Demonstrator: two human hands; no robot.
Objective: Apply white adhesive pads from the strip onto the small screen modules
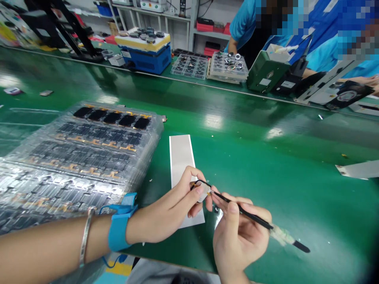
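Note:
Between the thumb and fingers of my left hand [180, 197] is a small flat display module [204, 192] with a pale back, a dark edge and a bit of orange flex. My right hand [242, 232] grips black tweezers [254, 217], wrapped with tape near the rear end. Their tips meet the module's right edge; whether they pinch anything there is too small to tell. Under my left hand lies a pale paper strip [182, 154] with white borders. A blue wrist strap [120, 232] is around my left wrist.
Stacked clear trays [145, 157] of small screens stand at the left. Along the far edge are a blue machine [146, 59], parts trays [189, 65] and a green box [266, 73]. People in blue sit across the bench. A white strip [359, 169] lies at the right.

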